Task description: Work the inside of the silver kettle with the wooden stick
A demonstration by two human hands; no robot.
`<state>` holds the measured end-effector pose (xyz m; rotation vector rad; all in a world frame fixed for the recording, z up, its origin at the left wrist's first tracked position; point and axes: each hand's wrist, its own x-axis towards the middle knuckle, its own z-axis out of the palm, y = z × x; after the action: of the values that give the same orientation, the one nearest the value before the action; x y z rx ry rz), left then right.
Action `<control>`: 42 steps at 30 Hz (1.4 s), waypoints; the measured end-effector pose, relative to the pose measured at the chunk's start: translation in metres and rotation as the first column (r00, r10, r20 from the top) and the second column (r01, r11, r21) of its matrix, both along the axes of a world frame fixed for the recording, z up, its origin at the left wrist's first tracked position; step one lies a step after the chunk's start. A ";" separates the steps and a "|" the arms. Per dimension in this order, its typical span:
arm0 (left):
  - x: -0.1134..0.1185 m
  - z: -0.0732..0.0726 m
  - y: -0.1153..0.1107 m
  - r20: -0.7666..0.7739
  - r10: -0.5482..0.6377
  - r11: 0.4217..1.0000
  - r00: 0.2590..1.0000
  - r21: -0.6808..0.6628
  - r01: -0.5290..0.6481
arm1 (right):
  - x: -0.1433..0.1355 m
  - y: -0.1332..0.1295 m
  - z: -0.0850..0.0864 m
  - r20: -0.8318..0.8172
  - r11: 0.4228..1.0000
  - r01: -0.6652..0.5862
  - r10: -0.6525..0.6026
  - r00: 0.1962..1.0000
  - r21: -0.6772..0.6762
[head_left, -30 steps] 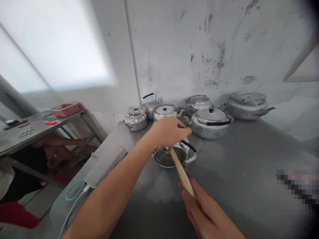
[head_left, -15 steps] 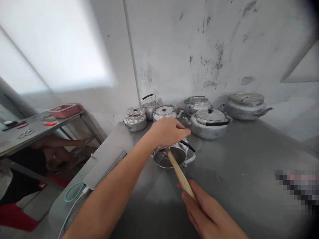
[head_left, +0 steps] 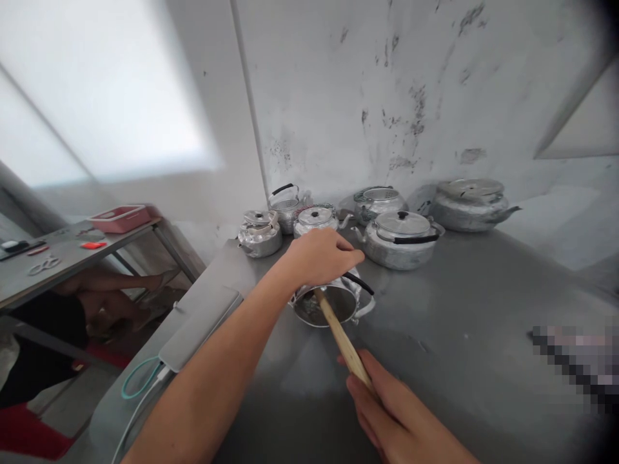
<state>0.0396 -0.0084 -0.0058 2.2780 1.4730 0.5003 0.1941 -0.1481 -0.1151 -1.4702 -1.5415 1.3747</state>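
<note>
An aluminium kettle lies tipped on the grey tabletop with its round mouth facing me. My left hand is curled over its upper far side, holding it; most of those fingertips are hidden. The black-gripped kettle handle sticks out to the right of that hand. In my right hand, the fingers wrap round a pale wooden stick. The stick's far end reaches into the kettle's mouth, and whatever is at its tip cannot be made out.
Behind stand several other aluminium kettles, among them a lidded one and a large one by the wall. A grey power bank with a cable lies left. A side table holds a pink basket and scissors; a person sits beyond.
The whole view has shifted slightly, so things appear a little further left. The stick's end sits slightly further left within the kettle's mouth. Both holds are unchanged.
</note>
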 end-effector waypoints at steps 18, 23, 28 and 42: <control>0.001 0.002 -0.001 -0.016 0.024 1.000 1.000 0.005 -0.024 | -0.002 0.018 0.016 -0.094 0.891 -0.272 0.256 0.962 -0.363; 0.001 0.001 0.000 -0.013 0.027 1.000 1.000 0.017 -0.027 | -0.004 0.015 0.021 -0.087 0.903 -0.140 0.114 0.990 -0.405; 0.001 0.003 -0.001 -0.017 0.029 1.000 0.999 -0.003 -0.029 | -0.002 0.018 0.016 -0.125 0.890 -0.014 -0.048 0.991 -0.456; 0.000 0.002 -0.001 -0.017 0.012 1.000 1.000 -0.019 -0.012 | -0.001 0.018 -0.004 -0.235 0.902 -0.004 -0.109 0.966 -0.432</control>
<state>0.0396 -0.0093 -0.0040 2.2654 1.4937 0.4697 0.1930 -0.1302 -0.1189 -1.4942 -1.0702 1.8748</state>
